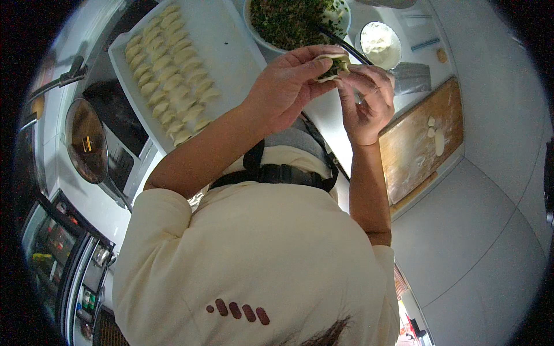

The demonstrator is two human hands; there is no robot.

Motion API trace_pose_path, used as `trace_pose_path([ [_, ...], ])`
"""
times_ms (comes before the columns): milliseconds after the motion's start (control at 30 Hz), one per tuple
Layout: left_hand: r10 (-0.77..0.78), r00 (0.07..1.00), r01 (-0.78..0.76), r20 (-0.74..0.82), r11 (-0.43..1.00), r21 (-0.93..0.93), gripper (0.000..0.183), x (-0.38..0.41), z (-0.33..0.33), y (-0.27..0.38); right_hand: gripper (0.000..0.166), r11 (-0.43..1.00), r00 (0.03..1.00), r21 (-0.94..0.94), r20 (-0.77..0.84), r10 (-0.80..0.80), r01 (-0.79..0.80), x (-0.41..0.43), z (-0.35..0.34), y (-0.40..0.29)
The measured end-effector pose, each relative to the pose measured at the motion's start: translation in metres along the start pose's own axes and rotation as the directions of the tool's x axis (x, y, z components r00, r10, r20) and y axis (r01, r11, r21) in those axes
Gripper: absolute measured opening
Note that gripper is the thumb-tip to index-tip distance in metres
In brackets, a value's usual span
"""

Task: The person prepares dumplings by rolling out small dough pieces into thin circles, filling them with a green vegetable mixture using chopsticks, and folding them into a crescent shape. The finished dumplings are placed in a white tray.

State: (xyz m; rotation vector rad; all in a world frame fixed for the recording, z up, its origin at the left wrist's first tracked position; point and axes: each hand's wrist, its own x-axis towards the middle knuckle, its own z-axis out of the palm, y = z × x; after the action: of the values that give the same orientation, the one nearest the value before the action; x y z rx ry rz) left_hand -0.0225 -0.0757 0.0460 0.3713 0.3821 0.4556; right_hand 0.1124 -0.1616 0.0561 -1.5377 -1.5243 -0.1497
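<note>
A half-folded dumpling [334, 68] with green filling showing in its wrapper is held between both hands. My left hand [291, 80] supports it from the left, the thumb pressing on the wrapper's near face. At its right edge, the fingertips of my right hand [368, 97] pinch the dough. Just beyond the hands stands a bowl of chopped green and meat filling [290, 21], with dark chopsticks [346, 45] leaning out of it. Rows of folded dumplings [173, 78] lie on a white tray [229, 56] to the left.
A small bowl of white flour [381, 43] stands right of the filling. On the right, a floured wooden board [415, 151] carries a few dough pieces [439, 142]. A round glass lid [86, 140] lies far left, near a dark stovetop [114, 116]. White tiled wall [489, 207] borders the right side.
</note>
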Motion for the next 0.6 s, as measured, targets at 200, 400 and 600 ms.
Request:
trace_pose_path([
  [200,0.025,0.997,-0.016,-0.074,0.992,0.126,0.029,-0.008,0.006,0.0,0.023,1.0,0.999,-0.007,0.043,-0.019,0.019,0.002,-0.002,-0.002],
  [400,0.03,0.998,-0.017,-0.064,0.982,0.186,0.028,-0.012,0.007,0.003,0.022,0.999,0.998,-0.036,0.056,-0.025,0.027,0.006,-0.004,-0.007],
  [600,0.058,0.998,-0.057,0.003,0.972,0.226,0.025,-0.014,0.002,0.005,0.025,0.998,0.999,-0.068,0.045,0.013,-0.01,0.006,-0.004,-0.011],
])
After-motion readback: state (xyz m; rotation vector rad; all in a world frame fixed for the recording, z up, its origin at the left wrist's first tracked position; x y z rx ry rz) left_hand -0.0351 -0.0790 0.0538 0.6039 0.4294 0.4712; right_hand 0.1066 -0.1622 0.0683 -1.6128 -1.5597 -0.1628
